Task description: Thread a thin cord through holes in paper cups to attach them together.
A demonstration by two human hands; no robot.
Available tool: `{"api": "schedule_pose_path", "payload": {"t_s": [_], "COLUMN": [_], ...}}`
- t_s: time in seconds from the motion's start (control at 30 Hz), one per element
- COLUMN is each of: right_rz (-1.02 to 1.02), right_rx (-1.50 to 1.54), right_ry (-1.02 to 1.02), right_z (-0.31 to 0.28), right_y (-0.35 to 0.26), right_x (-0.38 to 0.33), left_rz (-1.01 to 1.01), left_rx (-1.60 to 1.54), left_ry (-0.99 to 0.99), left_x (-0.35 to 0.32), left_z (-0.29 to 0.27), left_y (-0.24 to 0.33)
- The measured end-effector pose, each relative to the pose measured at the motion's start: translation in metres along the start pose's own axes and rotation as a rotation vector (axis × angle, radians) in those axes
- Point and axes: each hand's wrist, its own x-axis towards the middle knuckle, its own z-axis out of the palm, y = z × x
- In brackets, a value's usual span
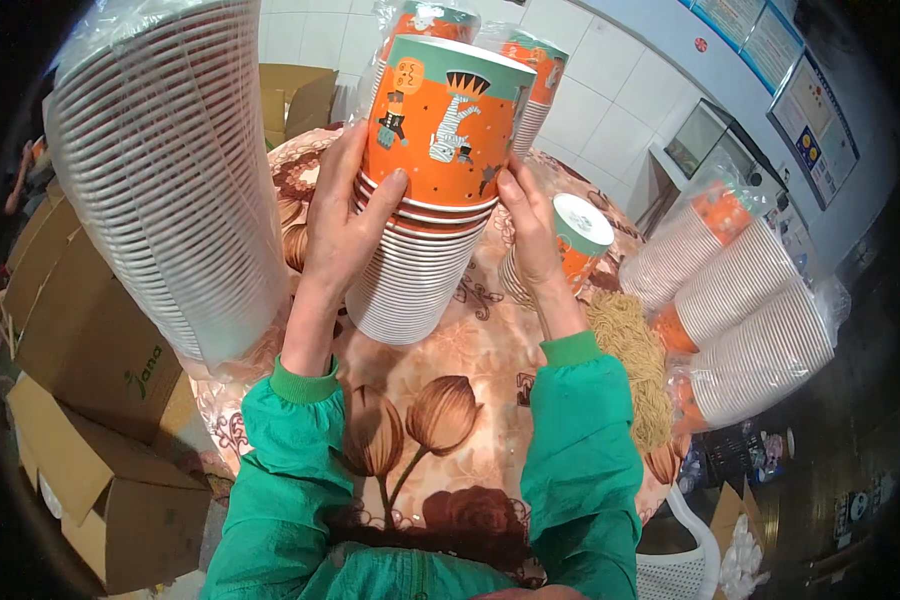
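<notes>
A tall stack of orange paper cups with cartoon figures and a teal rim stands upside down on the flower-patterned tablecloth. My left hand grips the stack's left side, thumb on the top cup. My right hand presses against its right side. Both sleeves are green.
A big plastic-wrapped stack of white cups towers at the left. More wrapped cup stacks lie on their sides at the right, and a short stack stands behind my right hand. Cardboard boxes sit at lower left; a tan fibre bundle lies at right.
</notes>
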Motion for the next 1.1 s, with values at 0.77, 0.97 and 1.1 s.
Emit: {"api": "schedule_pose_path", "payload": {"t_s": [0.77,0.97,1.1], "right_rz": [0.056,0.218,0.308], "right_rx": [0.327,0.214,0.351], "right_ry": [0.174,0.282,0.339], "right_z": [-0.007,-0.010,-0.013], "right_y": [-0.026,-0.040,-0.047], "right_x": [0.043,0.071,0.084], "left_rz": [0.048,0.073,0.076], "left_rx": [-0.053,-0.045,-0.038], "left_ry": [0.088,0.053,0.042], "left_x": [0.002,0.002,0.001], "left_z": [0.006,0.004,0.005], "left_y": [0.016,0.021,0.026]}}
